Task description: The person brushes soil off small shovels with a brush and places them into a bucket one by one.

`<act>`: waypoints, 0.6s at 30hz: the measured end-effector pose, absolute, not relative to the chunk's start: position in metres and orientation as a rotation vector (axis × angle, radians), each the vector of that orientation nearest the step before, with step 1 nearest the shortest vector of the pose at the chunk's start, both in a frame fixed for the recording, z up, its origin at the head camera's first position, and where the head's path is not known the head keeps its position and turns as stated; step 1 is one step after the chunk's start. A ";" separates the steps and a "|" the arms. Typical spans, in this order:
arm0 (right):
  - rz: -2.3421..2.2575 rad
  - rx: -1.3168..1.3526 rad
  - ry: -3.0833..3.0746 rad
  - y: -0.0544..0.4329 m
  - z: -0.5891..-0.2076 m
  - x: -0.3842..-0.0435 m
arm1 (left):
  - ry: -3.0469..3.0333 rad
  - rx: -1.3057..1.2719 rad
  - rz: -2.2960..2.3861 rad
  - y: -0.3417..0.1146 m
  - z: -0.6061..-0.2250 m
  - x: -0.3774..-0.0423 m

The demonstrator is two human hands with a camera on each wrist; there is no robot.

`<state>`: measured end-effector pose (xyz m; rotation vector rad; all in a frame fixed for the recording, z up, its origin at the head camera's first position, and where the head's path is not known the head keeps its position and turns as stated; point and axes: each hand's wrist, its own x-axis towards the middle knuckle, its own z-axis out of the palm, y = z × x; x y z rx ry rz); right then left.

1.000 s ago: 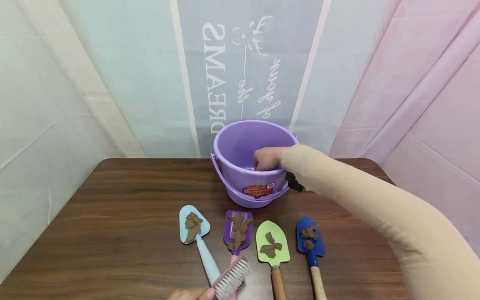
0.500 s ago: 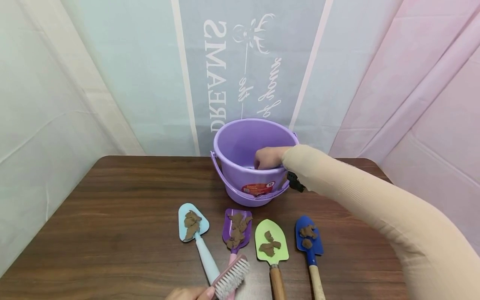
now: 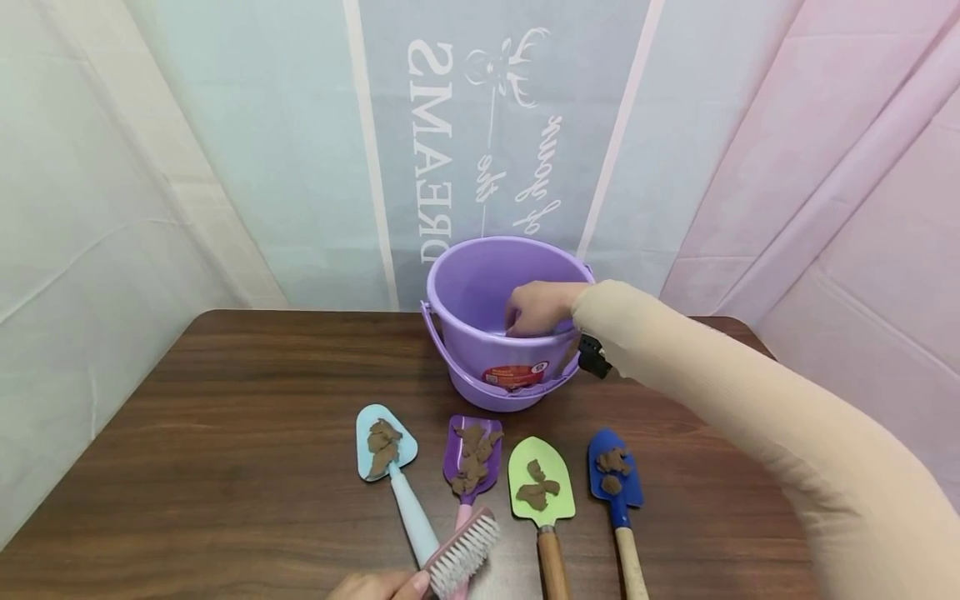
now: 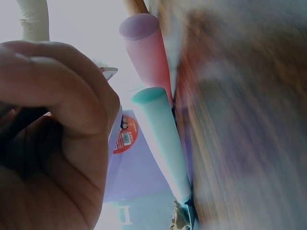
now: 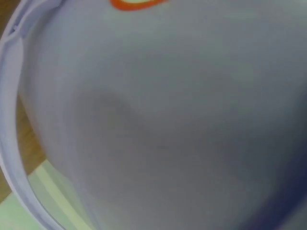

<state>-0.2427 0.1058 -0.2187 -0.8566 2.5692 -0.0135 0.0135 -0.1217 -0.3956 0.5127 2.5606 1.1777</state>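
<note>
At the bottom of the head view, my left hand (image 3: 372, 587) grips a scrubbing brush (image 3: 463, 553) with a pinkish back and white bristles. The brush overlaps the handles of the light blue and purple shovels in this view. My right hand (image 3: 542, 308) reaches over the near rim into a purple bucket (image 3: 480, 354), its fingers bent downward. The rim hides the fingertips, so I cannot tell what they hold. The right wrist view is filled by the bucket's outer wall (image 5: 168, 96) and its handle. In the left wrist view, the curled left hand (image 4: 57, 110) fills the left side.
Before the bucket lie a light blue shovel (image 3: 411, 512), a purple shovel (image 3: 452, 467), a green trowel (image 3: 553, 508) and a blue trowel (image 3: 630, 487), each bearing brown clumps (image 3: 384, 444). They rest on a dark wooden table (image 3: 225, 467). A printed cloth (image 3: 300, 167) hangs behind.
My right hand has risen slightly inside the bucket and its wrist has shifted a little up and right. My left hand and the brush have hardly moved.
</note>
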 end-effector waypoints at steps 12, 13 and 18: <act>-0.304 -1.118 2.762 0.112 -0.209 -0.218 | 2.537 0.512 1.207 -0.124 -0.397 0.013; -0.342 -1.148 2.785 0.112 -0.208 -0.214 | 2.539 0.515 1.207 -0.124 -0.398 0.013; -0.515 -1.224 2.871 0.116 -0.207 -0.200 | 2.572 0.539 1.203 -0.123 -0.399 0.014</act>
